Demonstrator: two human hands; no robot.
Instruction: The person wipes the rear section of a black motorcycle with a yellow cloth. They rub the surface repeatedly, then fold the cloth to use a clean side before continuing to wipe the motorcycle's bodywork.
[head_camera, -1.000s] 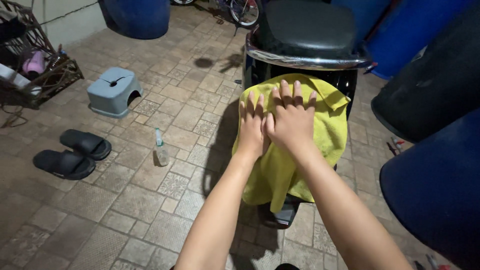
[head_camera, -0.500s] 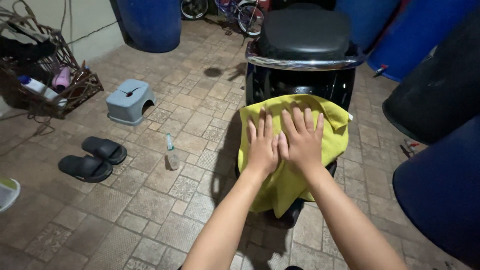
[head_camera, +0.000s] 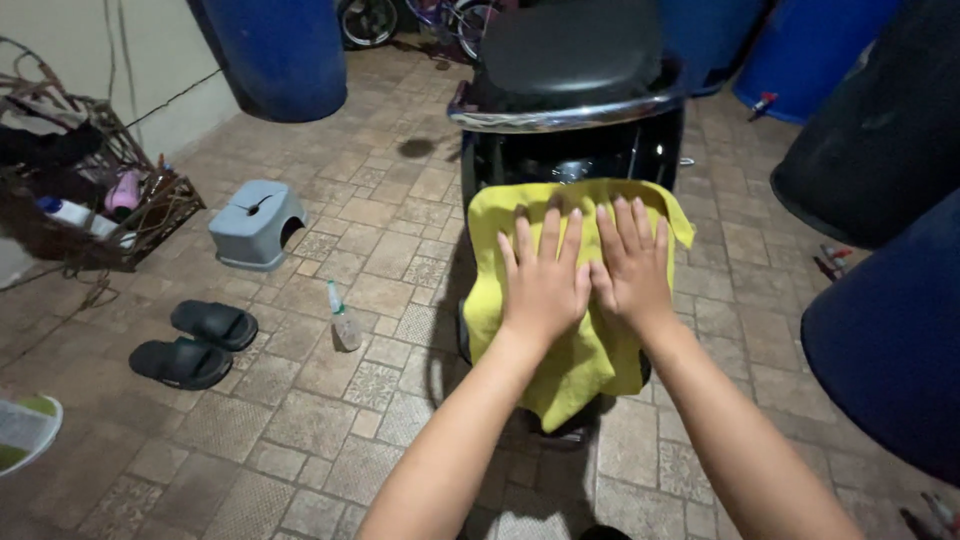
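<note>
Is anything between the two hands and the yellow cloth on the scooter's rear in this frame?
Nothing visible. The left hand and right hand both lie flat, fingers spread, directly on the yellow cloth, which drapes over the rear of the black scooter. The spray bottle stands apart on the paving.

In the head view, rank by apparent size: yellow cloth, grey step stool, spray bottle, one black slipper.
1. yellow cloth
2. grey step stool
3. black slipper, though its nearness to the stool's size makes this unsure
4. spray bottle
</note>
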